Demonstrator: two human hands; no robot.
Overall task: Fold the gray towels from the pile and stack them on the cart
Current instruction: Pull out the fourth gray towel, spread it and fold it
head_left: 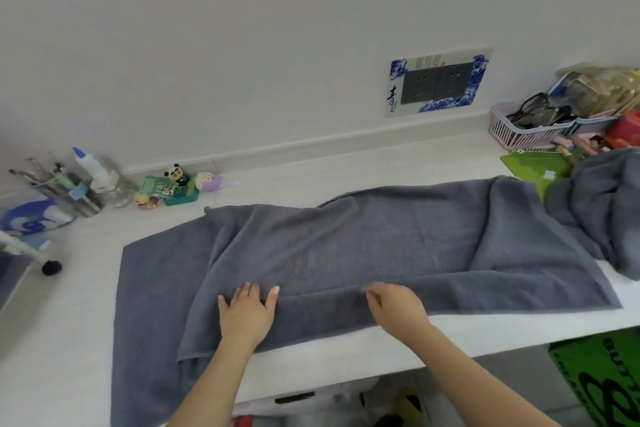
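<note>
A large gray towel [346,246] lies spread along the white counter [346,159], partly folded over itself, with its left end hanging over the front edge. My left hand [247,314] presses flat on the towel's near part, fingers spread. My right hand [394,305] rests on the towel a little to the right, fingers curled at a fold line; whether it pinches cloth is unclear. More gray towels [602,198] lie bunched in a pile at the right end, touching the spread towel. No cart is visible.
Small toys and a green tray [173,189] and a cup of pens [65,191] stand at the back left. A pink basket of clutter [540,130] and a green mat [540,166] sit at the back right. A green bag [602,381] is below the counter.
</note>
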